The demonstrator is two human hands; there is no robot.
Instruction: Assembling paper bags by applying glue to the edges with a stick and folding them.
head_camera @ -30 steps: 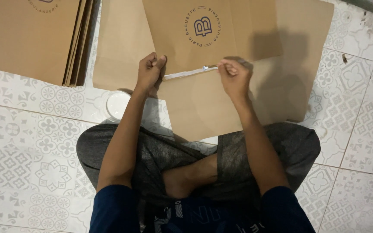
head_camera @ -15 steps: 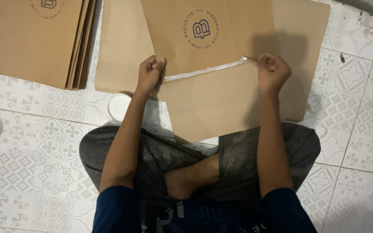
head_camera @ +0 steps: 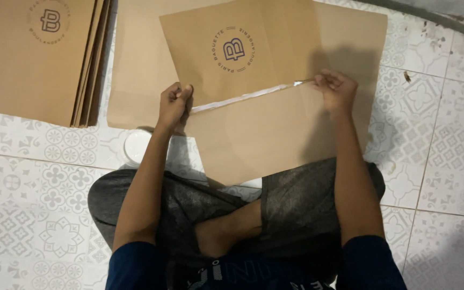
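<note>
Tiled floor [head_camera: 447, 161], patterned white, person sits cross-legged on it in grey trousers. Far left of the left hand: stack of flat brown paper bags [head_camera: 33, 59], printed round mark on top one. Under and beyond both hands: large plain brown sheet [head_camera: 135, 70], flat on the floor. On top of it, between the hands: brown paper bag [head_camera: 253, 80] with round printed mark, lying flat, tilted slightly, lower flap folded toward the person. White strip [head_camera: 243, 98] runs along the fold line from one hand to the other. Left hand [head_camera: 174, 104] closed in a fist, pinching the strip's left end at the bag edge. Right hand [head_camera: 336, 91] fingers curled, pinching the strip's right end. Just below-left of left hand: small white round lid-like object [head_camera: 135, 146] on floor, partly hidden by the forearm.
</note>
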